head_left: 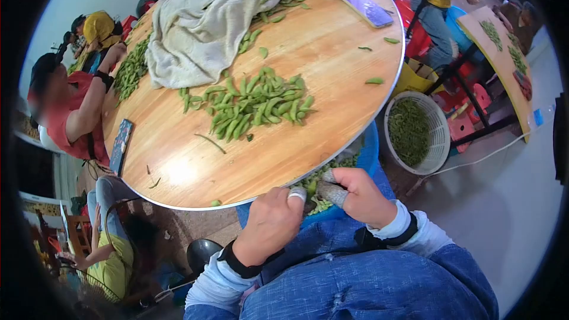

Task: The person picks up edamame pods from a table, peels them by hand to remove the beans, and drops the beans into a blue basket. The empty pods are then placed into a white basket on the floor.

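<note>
Both hands meet over the blue basin (368,155) at the table (332,53) edge: the left hand (269,225) is curled, its taped thumb tip pressed toward the right hand (358,195), whose two taped fingers (333,193) pinch a bean pod (312,188) between them. That pod lies at about ten o'clock from the right knuckles (its long axis hard to tell, mostly hidden), nearer the right hand. The pile of pods (255,104) sits at twelve o'clock, well apart.

no readable text

no words, labels, brands or numbers can be made out; the phone (365,7) on the round table (332,53) and the dark booklet (121,146) show nothing legible.
</note>
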{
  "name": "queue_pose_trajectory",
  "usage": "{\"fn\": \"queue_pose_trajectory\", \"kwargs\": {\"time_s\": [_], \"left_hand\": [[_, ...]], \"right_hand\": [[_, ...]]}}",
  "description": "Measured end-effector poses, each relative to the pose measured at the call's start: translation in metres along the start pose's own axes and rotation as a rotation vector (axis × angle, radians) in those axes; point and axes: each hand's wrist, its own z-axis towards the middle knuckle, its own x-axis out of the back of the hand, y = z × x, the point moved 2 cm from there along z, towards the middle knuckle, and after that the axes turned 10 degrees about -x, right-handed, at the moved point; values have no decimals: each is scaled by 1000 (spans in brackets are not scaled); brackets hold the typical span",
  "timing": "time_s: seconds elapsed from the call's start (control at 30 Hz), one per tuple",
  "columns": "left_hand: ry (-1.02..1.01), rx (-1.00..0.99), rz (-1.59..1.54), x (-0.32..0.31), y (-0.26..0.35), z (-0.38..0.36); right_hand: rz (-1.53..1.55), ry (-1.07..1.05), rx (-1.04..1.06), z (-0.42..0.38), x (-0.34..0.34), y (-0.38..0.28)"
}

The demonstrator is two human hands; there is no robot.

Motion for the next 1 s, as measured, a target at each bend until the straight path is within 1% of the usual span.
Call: {"fn": "queue_pose_trajectory", "kwargs": {"time_s": [0.1,0.2,0.23,0.3,0.4,0.5,0.53,0.6,0.7,0.73,0.8,0.83,0.87,0.9,0.93,1.0], "left_hand": [[43,4,19,-8,-2,-6],[65,31,-3,-12,-1,-9],[86,66,-58,-14,-1,-11],[127,137,-167,-20,-5,-16],[287,183,-365,-30,-11,-23],[376,341,-904,-27,-9,-17],[351,382,-978,-30,-11,-19],[297,468,-1126,-33,-15,-23],[322,491,-1054,-22,-3,-11],[269,501,-956,-20,-3,-12],[165,484,-758,-16,-8,-11],[192,485,-854,-15,-10,-9],[214,484,-953,-14,-11,-9],[231,485,-1054,-15,-12,-10],[239,477,-946,-20,-14,-13],[218,550,-810,-15,-11,-14]], "right_hand": [[25,-36,-25,3,-2,-2],[75,-70,-7,7,-3,9],[77,-81,-9,7,-4,11],[176,-111,-11,7,-6,7],[326,-170,-26,8,-9,8],[389,-185,-27,8,-9,10],[395,-183,-25,9,-9,10],[266,-149,-22,10,-5,14],[105,-78,-6,5,-5,4],[58,-51,3,4,-7,0],[0,-62,63,4,-7,3],[-35,-54,94,3,-5,2],[-76,-22,214,2,-4,-5],[-118,-8,227,1,-2,-7],[-160,2,237,0,0,-8],[-212,24,220,-2,-1,-9]]}}
